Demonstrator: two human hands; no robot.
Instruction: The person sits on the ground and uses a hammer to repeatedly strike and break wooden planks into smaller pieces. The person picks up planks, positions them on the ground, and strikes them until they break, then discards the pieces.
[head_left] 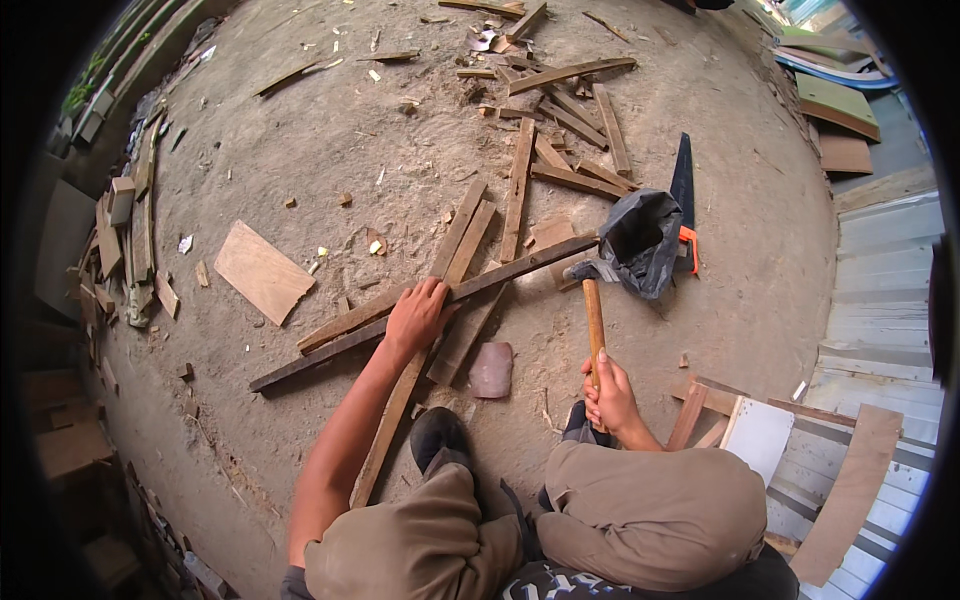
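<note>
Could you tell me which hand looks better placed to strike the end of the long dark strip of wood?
Probably the right hand: it grips the hammer, whose head lies by the long dark strip. The left hand presses down on that strip.

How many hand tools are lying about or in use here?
2: a hammer gripped by the right hand, and a handsaw beside the black bag. Others may be hidden.

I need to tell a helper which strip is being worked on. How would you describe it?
On the dirt floor, find the left hand pressing down on wood. Under it lies the long dark strip, running diagonally to the hammer head; it is thinner and darker than the pale planks beneath it.
</note>
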